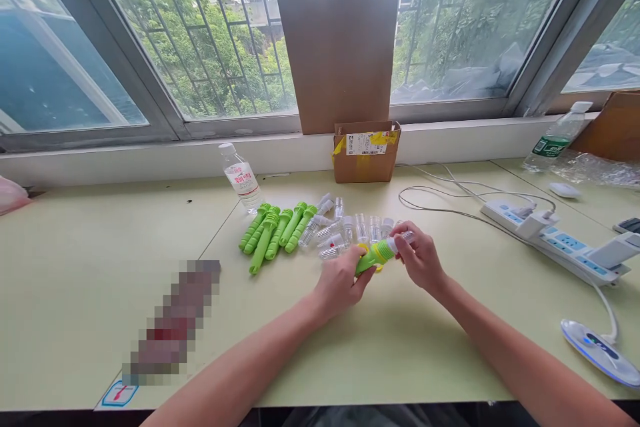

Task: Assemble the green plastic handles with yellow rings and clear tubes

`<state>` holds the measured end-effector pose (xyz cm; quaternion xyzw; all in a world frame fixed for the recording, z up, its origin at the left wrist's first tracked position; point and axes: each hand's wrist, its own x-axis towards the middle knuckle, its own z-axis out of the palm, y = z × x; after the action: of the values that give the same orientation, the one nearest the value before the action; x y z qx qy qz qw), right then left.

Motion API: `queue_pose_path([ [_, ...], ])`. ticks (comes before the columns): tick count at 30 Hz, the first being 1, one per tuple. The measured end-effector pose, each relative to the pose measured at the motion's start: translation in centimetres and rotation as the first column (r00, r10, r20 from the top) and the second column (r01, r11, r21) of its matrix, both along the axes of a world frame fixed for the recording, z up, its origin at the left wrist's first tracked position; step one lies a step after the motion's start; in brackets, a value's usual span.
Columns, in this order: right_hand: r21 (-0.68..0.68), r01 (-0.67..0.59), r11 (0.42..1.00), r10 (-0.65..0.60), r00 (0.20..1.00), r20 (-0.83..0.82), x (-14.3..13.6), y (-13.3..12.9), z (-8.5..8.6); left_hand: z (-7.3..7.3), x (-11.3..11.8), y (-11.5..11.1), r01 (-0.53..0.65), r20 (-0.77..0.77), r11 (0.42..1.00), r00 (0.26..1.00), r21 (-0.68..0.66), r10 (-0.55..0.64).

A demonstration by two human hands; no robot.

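My left hand point(341, 280) is closed round a green plastic handle point(373, 257), which points up and to the right. At its far end my right hand point(419, 255) pinches a small clear vial with a white collar point(399, 243), and the two pieces meet end to end. Something yellow shows partly behind the handle. Left of my hands lie several more green handles point(273, 233) in a loose cluster. Several clear vials point(330, 240), some with white caps, stand or lie just beyond my left hand.
A water bottle point(241, 180) stands behind the green handles. At the back sits a small open cardboard box point(367, 157). On the right are a power strip point(555, 240) with cables, a white device point(600, 350) and another bottle point(557, 137). A blurred patch point(175, 327) covers something at left.
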<state>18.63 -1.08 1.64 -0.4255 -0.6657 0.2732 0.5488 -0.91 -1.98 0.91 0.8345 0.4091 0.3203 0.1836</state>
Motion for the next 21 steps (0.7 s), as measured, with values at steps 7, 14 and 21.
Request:
queue_pose_path([
  [7, 0.18, 0.305, 0.935, -0.326, 0.94, 0.103, 2.0, 1.4, 0.3, 0.1, 0.2, -0.5, 0.004, 0.29, 0.989, 0.956, -0.149, 0.04],
  [14, 0.224, 0.196, 0.955, -0.295, 0.718, 0.631, 3.3, 2.8, -0.2, -0.8, 0.4, -0.2, 0.064, 0.451, 0.986, 0.892, -0.154, 0.012],
  [21, 0.208, 0.103, 0.973, -0.226, 0.632, 0.741, 3.8, 2.7, -0.2, -1.8, 0.6, 0.3, 0.037, 0.42, 0.989, 0.907, -0.141, 0.026],
])
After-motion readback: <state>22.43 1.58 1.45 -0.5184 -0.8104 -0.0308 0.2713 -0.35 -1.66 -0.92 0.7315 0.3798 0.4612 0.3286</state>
